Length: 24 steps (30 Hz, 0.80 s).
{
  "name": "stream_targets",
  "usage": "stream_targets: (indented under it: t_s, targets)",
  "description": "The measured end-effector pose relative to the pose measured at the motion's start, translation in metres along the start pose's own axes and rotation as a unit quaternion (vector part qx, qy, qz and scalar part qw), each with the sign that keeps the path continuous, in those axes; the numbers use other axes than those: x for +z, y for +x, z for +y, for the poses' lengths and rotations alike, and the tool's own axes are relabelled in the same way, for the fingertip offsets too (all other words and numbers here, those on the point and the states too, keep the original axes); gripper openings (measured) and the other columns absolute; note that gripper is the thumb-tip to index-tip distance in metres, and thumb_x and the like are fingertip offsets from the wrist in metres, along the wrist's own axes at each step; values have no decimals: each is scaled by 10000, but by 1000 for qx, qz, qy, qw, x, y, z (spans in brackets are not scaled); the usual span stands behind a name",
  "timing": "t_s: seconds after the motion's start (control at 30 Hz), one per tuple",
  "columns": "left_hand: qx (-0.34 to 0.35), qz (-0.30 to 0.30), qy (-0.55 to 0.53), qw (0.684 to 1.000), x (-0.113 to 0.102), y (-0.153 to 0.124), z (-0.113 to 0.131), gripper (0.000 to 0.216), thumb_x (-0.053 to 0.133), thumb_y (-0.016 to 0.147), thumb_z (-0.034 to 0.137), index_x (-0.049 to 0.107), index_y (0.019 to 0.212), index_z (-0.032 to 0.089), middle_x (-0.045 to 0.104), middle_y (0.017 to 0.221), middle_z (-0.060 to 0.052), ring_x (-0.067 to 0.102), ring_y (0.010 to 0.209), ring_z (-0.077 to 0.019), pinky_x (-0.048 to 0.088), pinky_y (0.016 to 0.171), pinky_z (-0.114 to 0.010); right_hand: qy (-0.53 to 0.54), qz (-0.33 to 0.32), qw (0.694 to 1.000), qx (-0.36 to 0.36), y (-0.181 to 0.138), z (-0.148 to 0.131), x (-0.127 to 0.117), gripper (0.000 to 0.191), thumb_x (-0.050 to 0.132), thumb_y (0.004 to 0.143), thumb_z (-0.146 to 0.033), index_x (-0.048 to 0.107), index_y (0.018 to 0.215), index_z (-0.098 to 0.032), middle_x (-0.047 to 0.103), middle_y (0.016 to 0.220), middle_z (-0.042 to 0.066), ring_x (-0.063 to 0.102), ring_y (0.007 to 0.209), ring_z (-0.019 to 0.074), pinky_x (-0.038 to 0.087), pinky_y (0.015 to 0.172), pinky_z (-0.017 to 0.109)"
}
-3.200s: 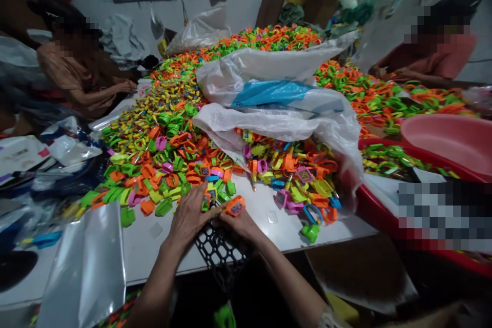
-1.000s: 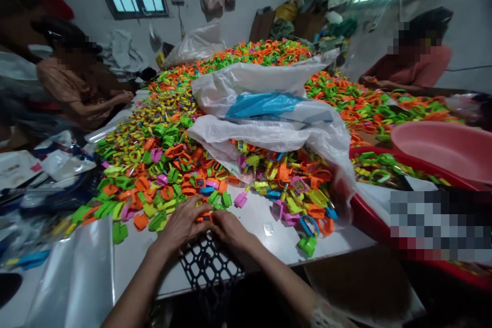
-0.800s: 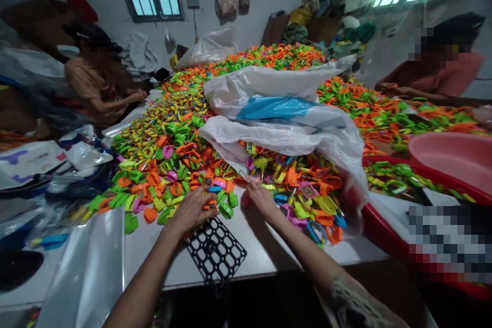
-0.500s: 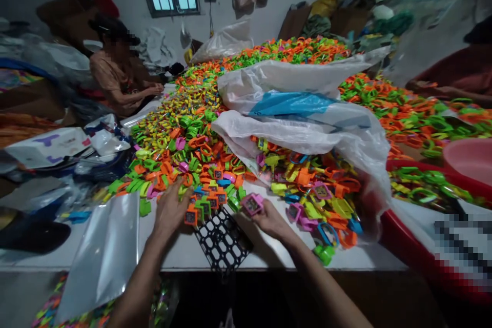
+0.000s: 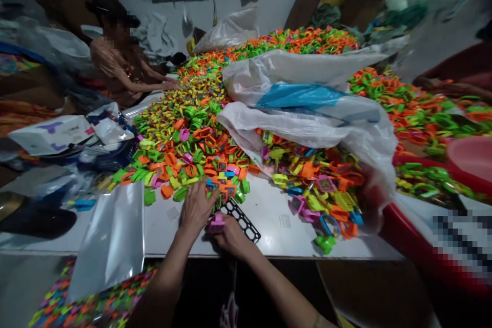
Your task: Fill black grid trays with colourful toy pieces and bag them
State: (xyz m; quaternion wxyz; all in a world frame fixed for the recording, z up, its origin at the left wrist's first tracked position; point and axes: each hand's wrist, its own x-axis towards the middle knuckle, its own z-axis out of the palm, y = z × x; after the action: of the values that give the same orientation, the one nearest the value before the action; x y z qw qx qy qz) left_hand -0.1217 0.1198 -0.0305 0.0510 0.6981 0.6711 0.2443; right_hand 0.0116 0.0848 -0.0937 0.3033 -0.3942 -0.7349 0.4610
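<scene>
My right hand grips a small pink plastic toy piece at the near edge of the white table. My left hand lies just left of it, fingers curled over the near end of a black plastic grid tray and touching the pink piece. The tray holds a few orange and green pieces at its far end. A big heap of orange, green, yellow and pink plastic toy pieces starts right beyond my hands.
A large white and blue plastic sack spills coloured pieces to the right. A red basin and pink tub stand at right. A clear plastic bag hangs at the near left. One person sits far left; another person's arm at right.
My right hand reached out to the spilled pieces by the sack, picked up a pink piece and brought it back to the black tray. My left hand stayed at the tray.
</scene>
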Motion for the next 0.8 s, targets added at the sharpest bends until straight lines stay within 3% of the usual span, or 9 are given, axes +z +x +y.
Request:
stream_targets:
  t_s: [0.17, 0.3, 0.37, 0.47, 0.53, 0.57, 0.63, 0.7, 0.8]
  targets:
    - [15, 47, -56, 997, -7, -7, -9, 571, 377, 883, 543, 484, 1273, 140, 508, 1308, -181, 457, 1235, -322, 387, 1003, -504, -229, -22, 973, -29, 8, 1, 14, 84, 509, 727, -136, 567, 783, -160, 601, 806, 56, 543, 684, 163, 428, 629, 250]
    - [175, 80, 17, 981, -3, -22, -9, 457, 412, 893, 439, 448, 1311, 257, 458, 1388, -130, 425, 1266, -333, 188, 1070, -621, -262, -22, 963, -62, 21, 1, 20, 119, 517, 759, -155, 599, 845, -148, 637, 809, 69, 576, 731, 186, 434, 629, 248]
    - [220, 83, 52, 971, 7, -28, -6, 449, 444, 890, 390, 441, 1320, 262, 492, 1362, -130, 495, 1196, -323, 161, 1074, -625, -239, -36, 967, -79, 17, 2, -1, 160, 539, 750, -139, 605, 895, -161, 646, 819, 42, 584, 735, 167, 437, 628, 220]
    - [225, 99, 63, 967, 20, -28, -2, 423, 455, 894, 369, 470, 1302, 255, 524, 1332, -130, 527, 1161, -305, 184, 1082, -597, -261, 28, 965, -26, 3, 0, -74, 360, 546, 762, -110, 556, 1111, -195, 651, 945, 28, 599, 789, 153, 456, 679, 213]
    - [223, 104, 54, 968, 24, -25, -1, 399, 454, 896, 385, 502, 1270, 256, 543, 1312, -125, 535, 1153, -306, 198, 1080, -596, -388, 92, 913, 84, -1, -1, -134, 392, 482, 787, -37, 541, 1152, -165, 628, 1066, 93, 598, 888, 184, 460, 750, 259]
    - [221, 104, 46, 969, 23, -23, -1, 392, 459, 893, 398, 516, 1254, 256, 550, 1304, -123, 539, 1147, -308, 204, 1077, -600, -460, 95, 873, 129, -1, -2, -160, 385, 452, 802, -17, 542, 1156, -139, 604, 1117, 136, 590, 927, 210, 460, 763, 288]
    - [214, 93, 9, 972, 18, -20, -4, 376, 450, 898, 399, 522, 1241, 262, 562, 1292, -110, 542, 1147, -298, 216, 1079, -598, -531, 66, 829, 163, 4, -2, -194, 326, 419, 831, -12, 572, 1109, -90, 599, 1106, 187, 576, 973, 250, 455, 784, 327]
    - [181, 88, -67, 977, 9, -20, -8, 364, 393, 925, 367, 498, 1259, 268, 558, 1298, -87, 520, 1186, -260, 276, 1081, -550, -542, 31, 827, 150, 10, -1, -200, 280, 417, 847, -25, 604, 1050, -73, 613, 1060, 201, 566, 995, 271, 446, 804, 343]
    - [115, 117, -162, 973, -2, -22, -13, 360, 318, 951, 308, 481, 1266, 251, 552, 1304, -70, 476, 1240, -203, 365, 1062, -461, -526, -21, 844, 98, 12, -2, -172, 265, 422, 855, -31, 635, 997, -99, 635, 1025, 176, 562, 1015, 263, 425, 829, 333]
